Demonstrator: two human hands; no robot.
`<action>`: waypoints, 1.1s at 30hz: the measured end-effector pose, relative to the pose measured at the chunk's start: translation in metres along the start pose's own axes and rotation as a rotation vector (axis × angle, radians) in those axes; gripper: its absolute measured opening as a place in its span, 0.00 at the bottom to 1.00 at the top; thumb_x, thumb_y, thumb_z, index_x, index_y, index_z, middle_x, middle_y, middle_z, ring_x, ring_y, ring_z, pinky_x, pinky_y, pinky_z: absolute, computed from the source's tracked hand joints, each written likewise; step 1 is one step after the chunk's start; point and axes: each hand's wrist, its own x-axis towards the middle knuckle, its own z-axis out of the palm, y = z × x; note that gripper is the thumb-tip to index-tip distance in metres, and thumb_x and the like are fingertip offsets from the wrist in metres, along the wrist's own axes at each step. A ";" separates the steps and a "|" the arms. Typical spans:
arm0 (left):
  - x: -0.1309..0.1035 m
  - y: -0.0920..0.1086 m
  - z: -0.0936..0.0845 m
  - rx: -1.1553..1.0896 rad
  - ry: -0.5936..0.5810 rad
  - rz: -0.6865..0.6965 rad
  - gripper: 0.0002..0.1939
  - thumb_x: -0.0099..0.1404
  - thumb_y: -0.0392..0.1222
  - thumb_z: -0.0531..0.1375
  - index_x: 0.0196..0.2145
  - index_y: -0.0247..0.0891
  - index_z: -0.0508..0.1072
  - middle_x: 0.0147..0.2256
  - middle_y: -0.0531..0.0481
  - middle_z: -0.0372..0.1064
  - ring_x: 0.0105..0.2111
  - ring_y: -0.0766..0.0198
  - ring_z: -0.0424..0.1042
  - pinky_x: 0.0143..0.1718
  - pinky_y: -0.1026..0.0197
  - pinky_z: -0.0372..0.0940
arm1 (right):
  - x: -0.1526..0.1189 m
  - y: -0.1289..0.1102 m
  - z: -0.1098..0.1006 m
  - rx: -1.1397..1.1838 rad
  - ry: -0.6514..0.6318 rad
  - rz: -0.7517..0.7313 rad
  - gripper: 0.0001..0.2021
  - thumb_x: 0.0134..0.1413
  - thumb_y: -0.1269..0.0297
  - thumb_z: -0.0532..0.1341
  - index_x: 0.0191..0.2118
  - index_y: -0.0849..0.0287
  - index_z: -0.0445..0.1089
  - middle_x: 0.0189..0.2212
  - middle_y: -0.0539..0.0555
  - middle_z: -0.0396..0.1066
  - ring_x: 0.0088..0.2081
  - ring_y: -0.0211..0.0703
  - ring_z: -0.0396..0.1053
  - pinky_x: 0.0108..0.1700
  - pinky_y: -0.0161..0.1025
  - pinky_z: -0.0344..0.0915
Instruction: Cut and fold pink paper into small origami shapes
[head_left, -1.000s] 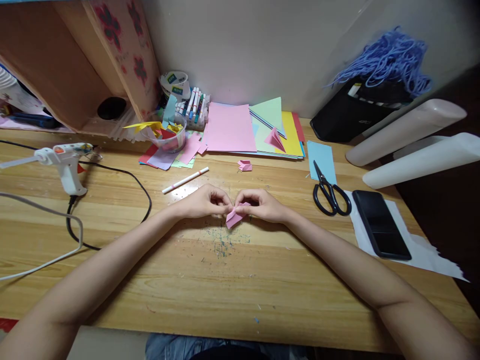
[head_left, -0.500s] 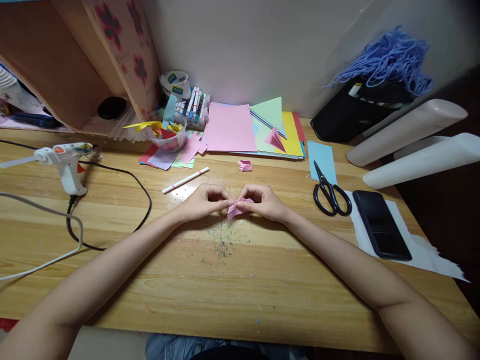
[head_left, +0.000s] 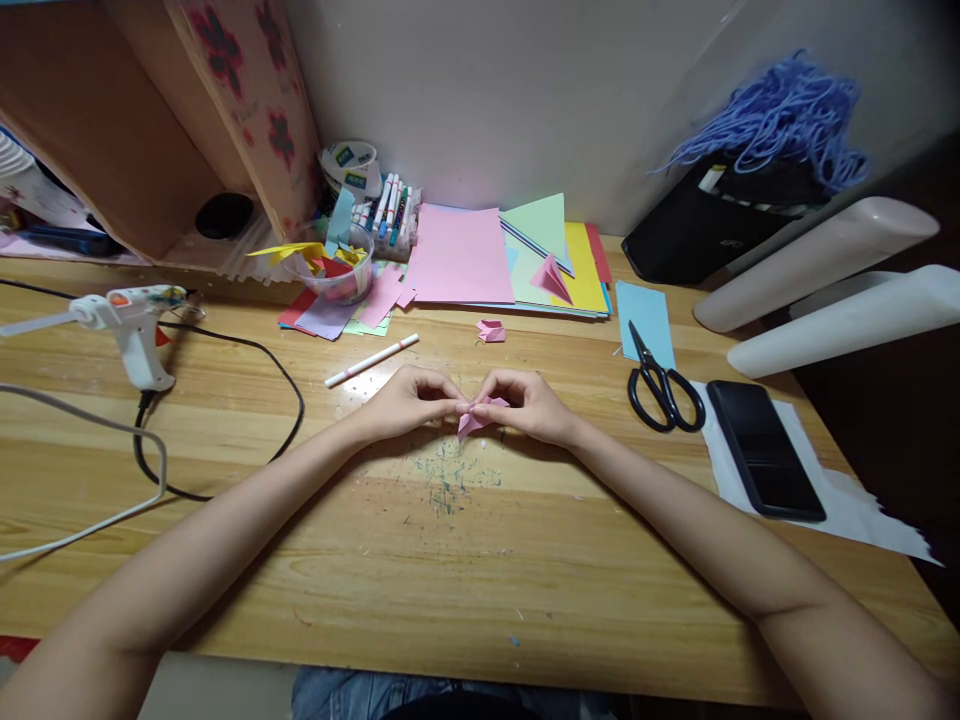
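Note:
A small piece of folded pink paper (head_left: 472, 424) is pinched between both hands above the middle of the table. My left hand (head_left: 415, 402) grips its left side with thumb and fingertips. From the right, my right hand (head_left: 532, 405) pinches the other side, and its fingers hide part of the paper. Just beyond the hands lies another small folded pink piece (head_left: 492, 330). A white marker (head_left: 372, 361) rests on the wood to the left of it.
Black-handled scissors (head_left: 660, 385) lie partly on light blue paper, beside a phone (head_left: 763, 450). A white glue gun (head_left: 135, 335) with its cord is at left. Coloured sheets (head_left: 461, 255) and a plastic tub of paper pieces (head_left: 352, 285) line the back.
The lower left corner of the pink paper has shifted slightly to the right and looks narrower. Both hands stay almost in place, still pinching it.

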 end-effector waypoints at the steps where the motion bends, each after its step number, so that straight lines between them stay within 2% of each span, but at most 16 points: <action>1: 0.000 0.000 0.000 0.005 0.004 -0.002 0.13 0.56 0.47 0.60 0.26 0.32 0.74 0.25 0.48 0.69 0.26 0.69 0.65 0.27 0.66 0.59 | 0.000 0.000 0.000 -0.005 0.000 -0.004 0.13 0.47 0.56 0.63 0.28 0.64 0.67 0.21 0.49 0.64 0.22 0.31 0.57 0.23 0.31 0.53; 14: 0.000 -0.001 0.002 0.070 0.032 0.026 0.17 0.57 0.51 0.59 0.26 0.31 0.73 0.25 0.47 0.69 0.25 0.69 0.64 0.25 0.66 0.57 | -0.001 0.000 0.002 -0.033 0.009 -0.011 0.14 0.48 0.55 0.63 0.27 0.64 0.67 0.21 0.49 0.64 0.23 0.32 0.58 0.24 0.32 0.54; 19: -0.001 -0.001 0.003 0.104 0.043 0.030 0.16 0.57 0.50 0.59 0.26 0.31 0.73 0.22 0.50 0.66 0.22 0.71 0.61 0.23 0.68 0.55 | -0.001 0.001 0.002 -0.049 0.004 -0.010 0.14 0.48 0.55 0.62 0.28 0.64 0.68 0.22 0.49 0.63 0.23 0.32 0.58 0.24 0.32 0.54; 27: -0.001 0.002 0.004 -0.025 0.073 -0.007 0.13 0.59 0.46 0.58 0.28 0.32 0.72 0.23 0.51 0.66 0.23 0.72 0.62 0.24 0.68 0.57 | 0.002 0.000 0.001 0.007 0.105 -0.015 0.12 0.47 0.58 0.63 0.28 0.63 0.66 0.24 0.49 0.65 0.25 0.33 0.59 0.27 0.32 0.55; 33: -0.001 -0.001 0.004 0.005 0.057 0.009 0.14 0.58 0.47 0.58 0.26 0.31 0.72 0.21 0.51 0.65 0.21 0.72 0.62 0.23 0.67 0.56 | 0.002 0.001 0.002 -0.025 0.080 -0.011 0.12 0.48 0.58 0.63 0.28 0.63 0.67 0.24 0.51 0.66 0.26 0.33 0.59 0.28 0.33 0.55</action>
